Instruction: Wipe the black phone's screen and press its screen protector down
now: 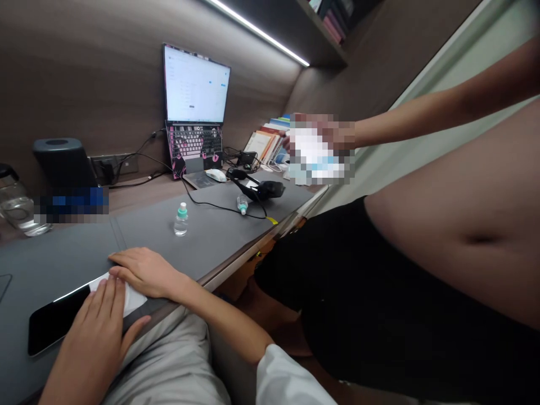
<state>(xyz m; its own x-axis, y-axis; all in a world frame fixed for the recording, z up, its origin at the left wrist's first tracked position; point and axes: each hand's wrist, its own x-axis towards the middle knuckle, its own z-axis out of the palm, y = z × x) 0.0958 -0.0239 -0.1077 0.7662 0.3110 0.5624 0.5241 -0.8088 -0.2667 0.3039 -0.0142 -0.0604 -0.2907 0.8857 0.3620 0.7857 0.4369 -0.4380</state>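
The left hand and right hand lie open, pressing what looks like a white tissue flat against a grey desk mat beside a phone; another person's hand holds a blurred packet.

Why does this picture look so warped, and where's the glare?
In the head view, the wide lens stretches the frame's corners and slants the desk edge; the LED strip and laptop screen glow brightest, glare streaks along the phone, and blocky pixelation covers what the other person's hand holds.
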